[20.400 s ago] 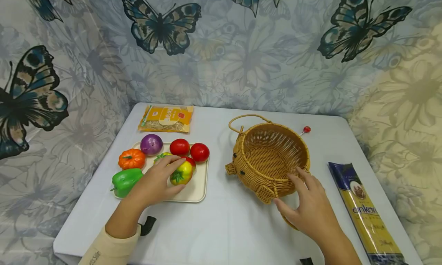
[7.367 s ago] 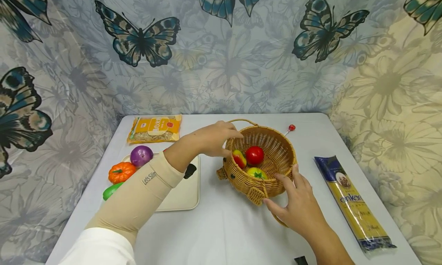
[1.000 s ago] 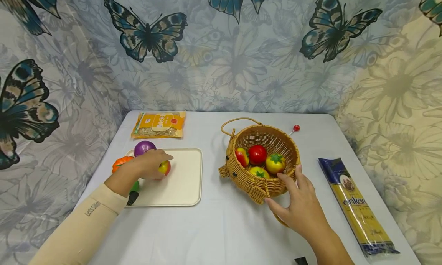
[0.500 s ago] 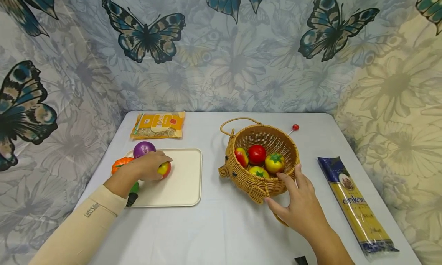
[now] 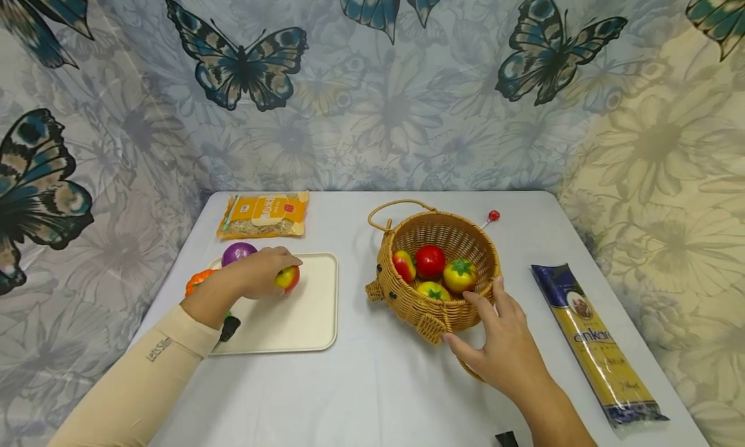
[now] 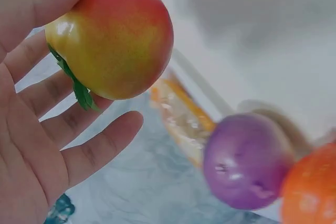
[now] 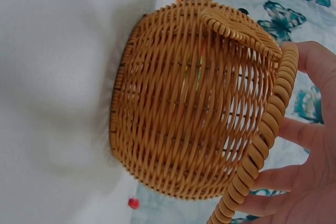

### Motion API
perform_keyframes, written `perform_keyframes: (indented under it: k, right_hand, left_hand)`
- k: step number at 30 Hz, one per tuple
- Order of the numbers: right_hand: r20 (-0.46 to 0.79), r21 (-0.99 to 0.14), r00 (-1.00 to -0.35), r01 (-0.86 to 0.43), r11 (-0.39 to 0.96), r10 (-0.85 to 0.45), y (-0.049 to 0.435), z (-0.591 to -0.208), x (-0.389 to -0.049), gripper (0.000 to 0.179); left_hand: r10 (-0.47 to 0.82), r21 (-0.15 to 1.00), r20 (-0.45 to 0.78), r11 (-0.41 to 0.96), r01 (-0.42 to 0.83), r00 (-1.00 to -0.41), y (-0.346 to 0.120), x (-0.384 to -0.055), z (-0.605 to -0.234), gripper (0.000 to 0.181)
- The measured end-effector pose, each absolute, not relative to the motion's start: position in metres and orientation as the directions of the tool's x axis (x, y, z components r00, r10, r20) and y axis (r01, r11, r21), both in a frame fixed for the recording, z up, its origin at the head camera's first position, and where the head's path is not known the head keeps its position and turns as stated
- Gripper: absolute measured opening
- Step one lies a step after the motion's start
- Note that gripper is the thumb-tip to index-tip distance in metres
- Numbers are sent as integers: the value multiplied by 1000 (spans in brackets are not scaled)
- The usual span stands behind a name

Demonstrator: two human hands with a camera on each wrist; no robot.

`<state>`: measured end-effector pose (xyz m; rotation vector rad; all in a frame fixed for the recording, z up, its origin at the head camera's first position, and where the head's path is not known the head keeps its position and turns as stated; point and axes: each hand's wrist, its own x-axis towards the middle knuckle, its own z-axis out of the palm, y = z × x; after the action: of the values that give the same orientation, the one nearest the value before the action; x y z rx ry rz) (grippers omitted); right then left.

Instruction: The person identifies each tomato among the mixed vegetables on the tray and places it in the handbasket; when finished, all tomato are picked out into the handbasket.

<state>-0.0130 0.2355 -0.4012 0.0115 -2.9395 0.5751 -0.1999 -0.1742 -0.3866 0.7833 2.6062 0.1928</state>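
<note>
My left hand (image 5: pixel 262 273) grips a red-and-yellow tomato (image 6: pixel 118 35) with a green leafy top, thumb on one side and fingers on the other. In the head view it is over the cream tray (image 5: pixel 302 324). My right hand (image 5: pixel 512 350) rests with spread fingers at the near right rim of the wicker basket (image 5: pixel 410 310), whose handle hangs in front of the fingers in the right wrist view. Inside the basket lie a red tomato (image 5: pixel 429 261), a red-and-yellow fruit (image 5: pixel 403 266) and two yellow-green tomatoes (image 5: pixel 460 276).
At the tray's left side are a purple onion (image 5: pixel 237 252) and an orange pumpkin (image 5: pixel 198 281); my left arm mostly hides a green pepper. Behind stands a yellow grain bag (image 5: pixel 264 215). A lollipop (image 5: pixel 494 215) lies behind the basket, a long pasta packet (image 5: pixel 599 347) at right.
Within the last half second my left hand has moved slightly up and right with the tomato. Since the oldest frame, several pieces have gone from tray to basket. My right hand stays at the basket.
</note>
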Motion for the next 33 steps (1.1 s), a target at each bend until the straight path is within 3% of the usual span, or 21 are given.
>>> perform_keyframes:
  k: [19, 33]
  right_hand:
    - [123, -388, -992, -17, 921, 34, 234, -402, -11, 75]
    - [147, -391, -989, -31, 920, 29, 234, -401, -10, 75]
  left_hand:
    - [689, 231, -250, 724, 649, -680, -99, -207, -319, 60]
    - [812, 218, -171, 583, 783, -557, -22, -198, -282, 61]
